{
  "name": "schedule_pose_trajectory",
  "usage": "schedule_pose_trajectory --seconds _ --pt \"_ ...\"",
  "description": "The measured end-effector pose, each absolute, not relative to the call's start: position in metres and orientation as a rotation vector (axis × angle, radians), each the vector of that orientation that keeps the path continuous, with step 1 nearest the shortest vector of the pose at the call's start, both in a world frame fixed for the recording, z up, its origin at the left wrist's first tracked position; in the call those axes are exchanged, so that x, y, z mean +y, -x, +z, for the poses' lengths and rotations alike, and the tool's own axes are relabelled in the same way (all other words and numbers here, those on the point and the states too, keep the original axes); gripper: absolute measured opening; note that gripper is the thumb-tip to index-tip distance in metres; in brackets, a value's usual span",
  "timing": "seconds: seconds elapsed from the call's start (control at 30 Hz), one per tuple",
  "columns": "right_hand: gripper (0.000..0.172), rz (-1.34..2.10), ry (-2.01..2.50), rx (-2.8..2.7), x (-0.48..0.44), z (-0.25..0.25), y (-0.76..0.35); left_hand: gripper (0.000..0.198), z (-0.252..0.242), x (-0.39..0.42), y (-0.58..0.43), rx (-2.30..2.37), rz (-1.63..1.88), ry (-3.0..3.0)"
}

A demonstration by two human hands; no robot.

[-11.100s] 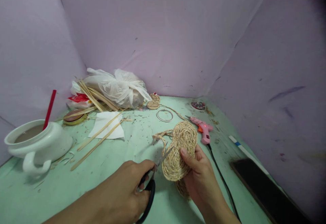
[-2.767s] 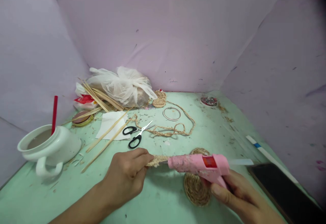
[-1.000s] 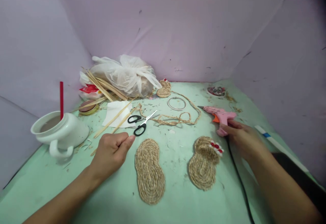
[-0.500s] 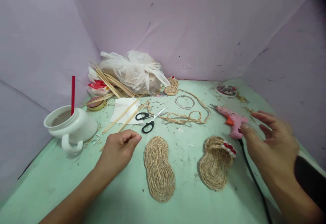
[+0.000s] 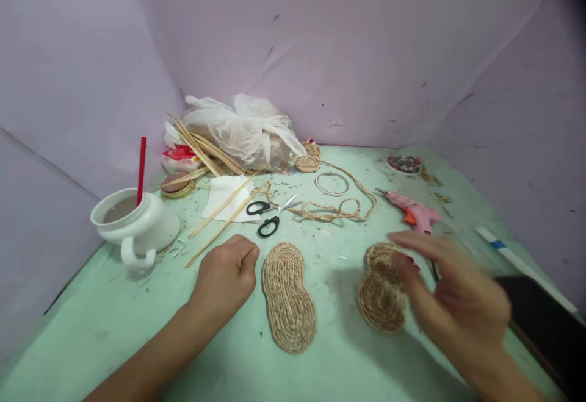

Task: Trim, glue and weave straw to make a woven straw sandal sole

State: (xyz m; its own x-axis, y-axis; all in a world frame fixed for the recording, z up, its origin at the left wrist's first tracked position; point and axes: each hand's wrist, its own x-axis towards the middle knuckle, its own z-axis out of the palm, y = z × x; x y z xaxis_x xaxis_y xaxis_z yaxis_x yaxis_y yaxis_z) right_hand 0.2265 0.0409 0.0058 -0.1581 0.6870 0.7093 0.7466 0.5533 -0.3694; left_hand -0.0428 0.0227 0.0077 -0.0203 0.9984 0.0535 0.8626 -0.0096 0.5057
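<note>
My left hand rests closed on the table, its fingers curled and nothing showing from them. Just right of it lies a coiled straw sole, flat and shaped like a small slipper base. My right hand, blurred by motion, is open with thumb and fingers apart. It hovers at the right edge of a small woven slipper and hides part of its strap and red beads. Beyond that hand a pink glue gun with an orange trigger lies on its side, its lower handle partly covered.
Scissors, straw strips and white paper lie centre-left. Behind are a braided cord, a metal ring and a plastic bag. A white pot stands left, a bead dish back right, a dark flat object right.
My right hand has moved left and toward me, from beside the glue gun's handle to over the slipper's right side. My left hand stays closed in about the same place. The view has shifted slightly.
</note>
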Motion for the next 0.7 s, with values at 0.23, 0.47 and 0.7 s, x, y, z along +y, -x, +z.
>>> schedule_pose_trajectory --seconds 0.23,0.47,0.7 --pt "0.029 0.101 0.641 -2.566 -0.003 -0.013 -0.171 0.022 -0.006 -0.007 0.021 1.651 0.739 -2.395" --pt "0.02 0.232 0.723 -2.383 0.003 -0.005 -0.191 0.024 0.006 -0.001 0.025 1.778 0.633 -2.174" --pt "0.038 0.133 1.713 -2.148 0.018 0.011 -0.287 0.039 0.025 0.005 0.025 1.95 -0.037 -1.835"
